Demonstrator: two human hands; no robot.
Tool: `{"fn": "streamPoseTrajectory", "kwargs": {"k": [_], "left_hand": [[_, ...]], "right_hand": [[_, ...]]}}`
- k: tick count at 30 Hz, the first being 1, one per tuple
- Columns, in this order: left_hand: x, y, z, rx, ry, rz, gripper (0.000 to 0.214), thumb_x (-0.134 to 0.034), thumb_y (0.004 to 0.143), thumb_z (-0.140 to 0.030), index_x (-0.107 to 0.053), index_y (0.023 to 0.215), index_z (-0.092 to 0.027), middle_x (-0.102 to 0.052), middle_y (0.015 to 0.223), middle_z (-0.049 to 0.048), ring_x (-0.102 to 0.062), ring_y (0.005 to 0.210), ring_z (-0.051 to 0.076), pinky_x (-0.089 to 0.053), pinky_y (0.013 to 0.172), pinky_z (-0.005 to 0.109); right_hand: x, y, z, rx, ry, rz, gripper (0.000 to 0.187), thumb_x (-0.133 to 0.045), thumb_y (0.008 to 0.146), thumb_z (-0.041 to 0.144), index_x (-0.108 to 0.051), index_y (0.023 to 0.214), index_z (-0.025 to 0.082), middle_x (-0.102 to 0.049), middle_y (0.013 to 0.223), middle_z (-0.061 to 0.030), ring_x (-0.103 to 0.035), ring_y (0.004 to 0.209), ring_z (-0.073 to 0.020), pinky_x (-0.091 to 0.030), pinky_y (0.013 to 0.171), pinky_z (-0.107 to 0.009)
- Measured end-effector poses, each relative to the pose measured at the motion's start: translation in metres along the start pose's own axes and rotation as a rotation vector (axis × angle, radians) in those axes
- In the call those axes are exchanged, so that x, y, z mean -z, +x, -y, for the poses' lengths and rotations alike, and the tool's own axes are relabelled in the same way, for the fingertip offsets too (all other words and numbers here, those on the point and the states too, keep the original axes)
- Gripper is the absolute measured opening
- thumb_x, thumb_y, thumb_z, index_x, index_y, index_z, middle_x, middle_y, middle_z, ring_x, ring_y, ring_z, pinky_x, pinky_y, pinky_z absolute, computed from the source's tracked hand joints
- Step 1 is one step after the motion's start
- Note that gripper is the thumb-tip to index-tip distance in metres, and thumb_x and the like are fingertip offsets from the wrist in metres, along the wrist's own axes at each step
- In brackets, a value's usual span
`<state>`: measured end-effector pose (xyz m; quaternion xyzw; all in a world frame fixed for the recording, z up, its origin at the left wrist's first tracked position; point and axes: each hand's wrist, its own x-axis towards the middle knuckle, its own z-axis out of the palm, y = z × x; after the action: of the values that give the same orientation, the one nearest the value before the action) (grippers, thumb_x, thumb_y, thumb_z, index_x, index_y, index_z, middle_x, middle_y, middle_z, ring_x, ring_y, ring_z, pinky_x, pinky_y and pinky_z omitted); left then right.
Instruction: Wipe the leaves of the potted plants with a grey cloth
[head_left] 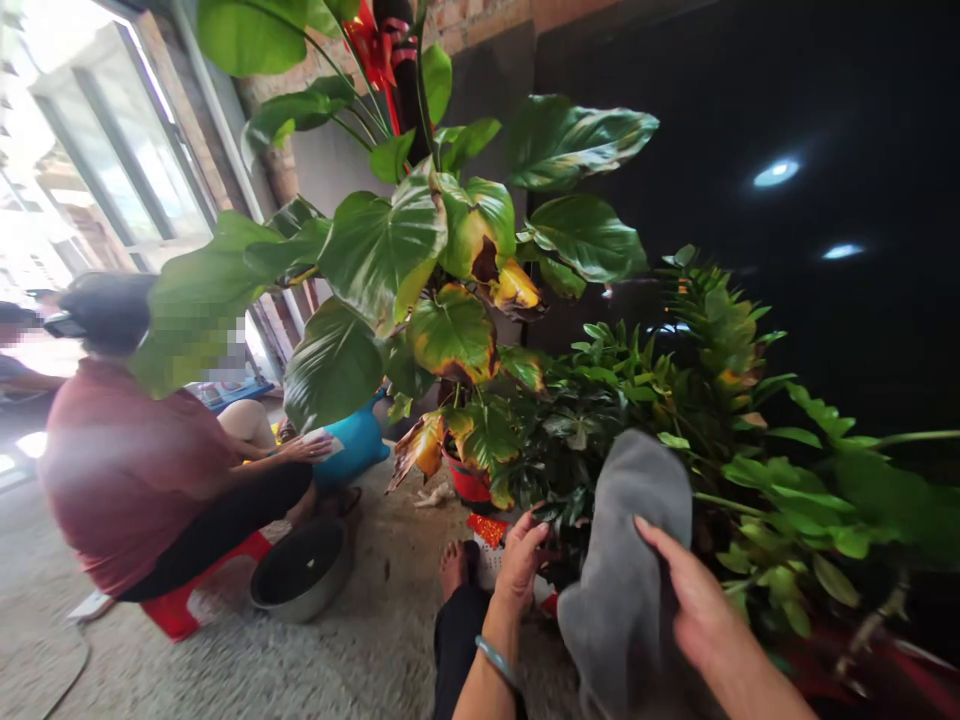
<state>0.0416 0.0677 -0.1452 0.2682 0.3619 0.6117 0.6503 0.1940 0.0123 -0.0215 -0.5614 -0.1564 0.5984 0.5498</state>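
My right hand (694, 595) holds a grey cloth (626, 560), with the fingers curled over its right edge. The cloth stands up in front of a low leafy plant (675, 400). My left hand (521, 560), with a bracelet on its wrist, reaches into the dark leaves at the plant's base and its fingertips pinch a leaf. My bare foot (452, 568) and black trouser leg show just left of that hand.
A tall plant (420, 260) with big yellowing leaves stands in a red pot (469, 482). At left a person in a red shirt (127, 470) sits on a red stool beside a grey basin (300, 572) and a blue pot (352, 445). A window is at far left.
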Motion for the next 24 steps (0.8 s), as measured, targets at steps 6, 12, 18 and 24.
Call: {"fn": "streamPoseTrajectory", "kwargs": {"k": [6, 12, 18, 24], "left_hand": [[0.003, 0.004, 0.007, 0.008, 0.028, 0.016, 0.037, -0.081, 0.053, -0.038, -0.07, 0.081, -0.017, -0.068, 0.077, 0.0024, -0.058, 0.067, 0.015, -0.043, 0.058, 0.024], [0.004, 0.006, 0.01, 0.025, 0.01, 0.018, 0.038, -0.082, 0.05, -0.039, -0.069, 0.079, -0.018, -0.068, 0.077, 0.0027, -0.058, 0.069, 0.016, -0.044, 0.06, 0.025], [0.002, 0.004, 0.005, 0.015, 0.005, -0.021, 0.037, -0.081, 0.05, -0.038, -0.069, 0.079, -0.018, -0.067, 0.077, 0.0027, -0.059, 0.068, 0.016, -0.042, 0.052, 0.023], [0.015, 0.013, 0.006, -0.051, -0.072, -0.444, 0.02, -0.071, 0.046, -0.022, -0.064, 0.065, -0.021, -0.06, 0.062, 0.0005, -0.054, 0.064, 0.018, -0.042, 0.056, 0.027]], "right_hand": [[0.02, -0.024, -0.052, -0.036, -0.199, 0.037, 0.034, -0.083, 0.047, 0.039, -0.073, 0.072, 0.019, -0.079, 0.082, -0.0096, -0.068, 0.102, -0.0366, -0.056, 0.084, -0.043], [-0.01, -0.012, 0.021, 0.249, 0.0, -0.076, 0.035, -0.08, 0.049, 0.039, -0.068, 0.077, 0.023, -0.079, 0.076, -0.0063, -0.068, 0.101, -0.0353, -0.057, 0.081, -0.041], [0.006, 0.002, -0.014, -0.072, 0.003, -0.035, 0.028, -0.075, 0.048, 0.042, -0.064, 0.067, 0.024, -0.077, 0.066, -0.0088, -0.069, 0.099, -0.0374, -0.058, 0.079, -0.047], [-0.003, -0.042, -0.036, -0.11, -0.189, 0.138, 0.044, -0.082, 0.047, 0.047, -0.072, 0.08, 0.018, -0.079, 0.08, -0.0073, -0.07, 0.093, -0.0343, -0.056, 0.077, -0.04]]}}
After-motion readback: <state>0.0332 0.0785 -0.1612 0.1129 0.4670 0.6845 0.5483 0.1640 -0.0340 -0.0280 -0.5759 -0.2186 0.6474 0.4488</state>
